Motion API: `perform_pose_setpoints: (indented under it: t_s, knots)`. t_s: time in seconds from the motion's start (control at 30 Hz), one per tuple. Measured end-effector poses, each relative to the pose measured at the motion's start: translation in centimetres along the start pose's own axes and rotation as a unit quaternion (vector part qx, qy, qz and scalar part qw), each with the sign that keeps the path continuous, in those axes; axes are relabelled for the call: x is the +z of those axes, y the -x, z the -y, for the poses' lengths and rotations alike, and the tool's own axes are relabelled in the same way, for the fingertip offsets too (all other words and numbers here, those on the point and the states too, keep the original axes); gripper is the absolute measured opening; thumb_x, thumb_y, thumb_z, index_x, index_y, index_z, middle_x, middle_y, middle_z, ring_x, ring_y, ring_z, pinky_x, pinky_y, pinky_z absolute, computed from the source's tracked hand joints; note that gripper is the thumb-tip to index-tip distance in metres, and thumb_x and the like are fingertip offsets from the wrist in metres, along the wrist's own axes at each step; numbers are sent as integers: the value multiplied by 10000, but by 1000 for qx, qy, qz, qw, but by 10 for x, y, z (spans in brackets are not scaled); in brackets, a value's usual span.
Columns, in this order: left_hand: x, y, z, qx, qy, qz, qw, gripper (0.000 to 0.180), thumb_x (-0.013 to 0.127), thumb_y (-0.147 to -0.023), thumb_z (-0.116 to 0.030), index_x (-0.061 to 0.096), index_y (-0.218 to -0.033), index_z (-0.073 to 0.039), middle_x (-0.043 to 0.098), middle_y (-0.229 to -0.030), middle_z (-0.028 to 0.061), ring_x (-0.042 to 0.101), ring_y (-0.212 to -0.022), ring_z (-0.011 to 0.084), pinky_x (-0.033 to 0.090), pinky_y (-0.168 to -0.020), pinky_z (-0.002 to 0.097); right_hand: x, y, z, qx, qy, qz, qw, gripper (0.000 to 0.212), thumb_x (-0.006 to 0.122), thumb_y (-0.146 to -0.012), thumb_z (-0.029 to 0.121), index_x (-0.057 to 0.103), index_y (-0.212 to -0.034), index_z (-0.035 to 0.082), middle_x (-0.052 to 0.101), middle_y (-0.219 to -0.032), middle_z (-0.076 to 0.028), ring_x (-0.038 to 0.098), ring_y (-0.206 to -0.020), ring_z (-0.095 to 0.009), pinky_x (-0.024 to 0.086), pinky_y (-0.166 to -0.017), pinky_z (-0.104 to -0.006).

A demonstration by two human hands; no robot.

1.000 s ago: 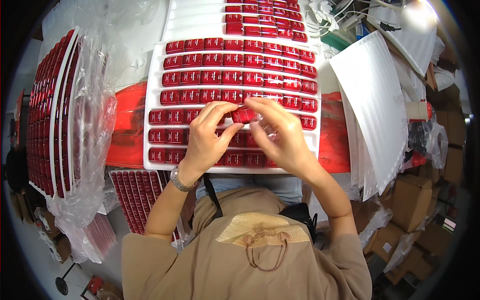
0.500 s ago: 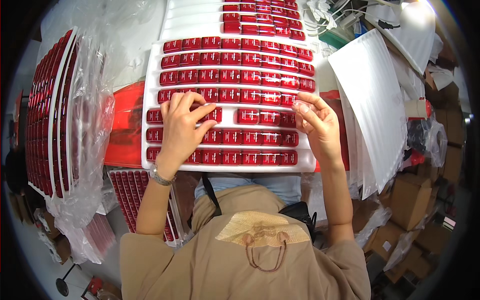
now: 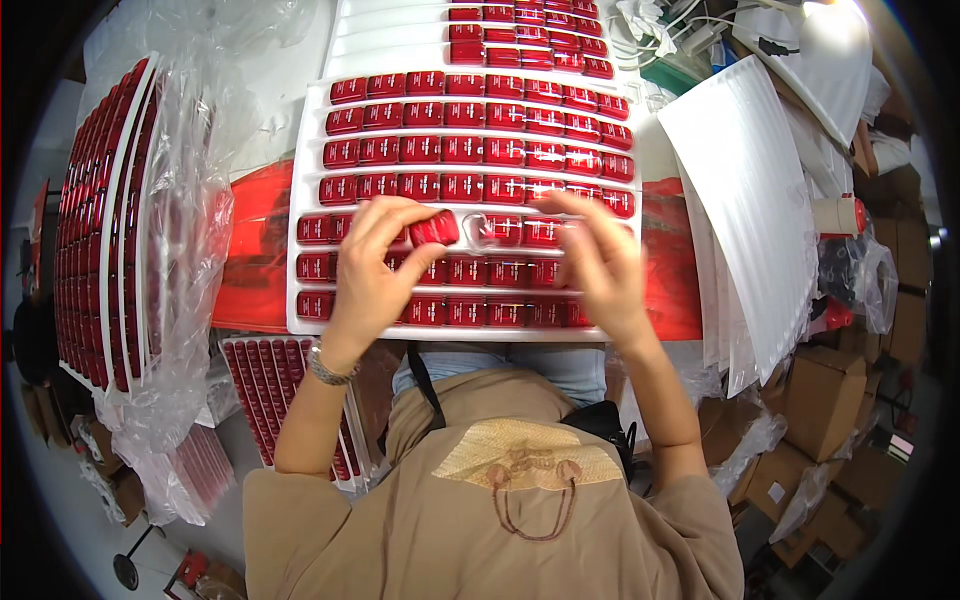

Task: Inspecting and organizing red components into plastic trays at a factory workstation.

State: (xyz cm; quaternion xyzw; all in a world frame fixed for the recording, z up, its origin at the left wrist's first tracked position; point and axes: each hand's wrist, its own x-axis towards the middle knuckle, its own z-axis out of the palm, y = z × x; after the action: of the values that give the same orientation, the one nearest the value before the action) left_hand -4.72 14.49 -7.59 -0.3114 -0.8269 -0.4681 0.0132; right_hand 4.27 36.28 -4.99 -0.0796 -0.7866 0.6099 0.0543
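Observation:
A white tray (image 3: 307, 165) carries rows of small glossy red rectangular pieces (image 3: 425, 149) with pale print. My left hand (image 3: 372, 265) pinches one red piece (image 3: 434, 230) between thumb and fingers, tilted and raised over the gap in its row. Just right of it is a small clear, rounded piece (image 3: 478, 230); whether anything touches it I cannot tell. Over the right end of the same row is my right hand (image 3: 605, 265), smeared by motion. What its fingers hold, if anything, does not show.
Beyond lies another white tray (image 3: 385, 40), part filled with red pieces. Filled trays stand upright in clear plastic (image 3: 100, 230) at left; more (image 3: 265, 385) sit below the table edge. White foam sheets (image 3: 745, 220) lean at right, near cardboard boxes (image 3: 822, 400). Red sheeting (image 3: 255, 260) underlies the tray.
My left hand has lifted and tilted a red piece from beside the gap. My right hand has swung left and down, and a clear rounded piece now appears over the gap.

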Motion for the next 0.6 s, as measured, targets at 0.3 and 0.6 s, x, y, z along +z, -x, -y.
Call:
perform_pose_setpoints:
  t_s: [0.3,0.6]
  knots:
    - [-4,-10,6,80,-220,46,971,277,730,-708,-138,650,-963,-63,568,-928,41,513,-903,211,370,-795,350,-28,2,-13,84,-325,-38,941,311,532,-910,61,432,-1191,-29,623,-905,-147,596,-715,-147,476,-608,-227]
    - [-9,41,-26,33,151,69,986,347,764,-684,-104,643,-1002,-34,601,-954,101,594,-876,237,494,-749,329,49,28,17,-105,100,116,983,267,557,-892,145,485,-1099,-7,597,-615,-123,606,-496,-262,427,-431,-348]
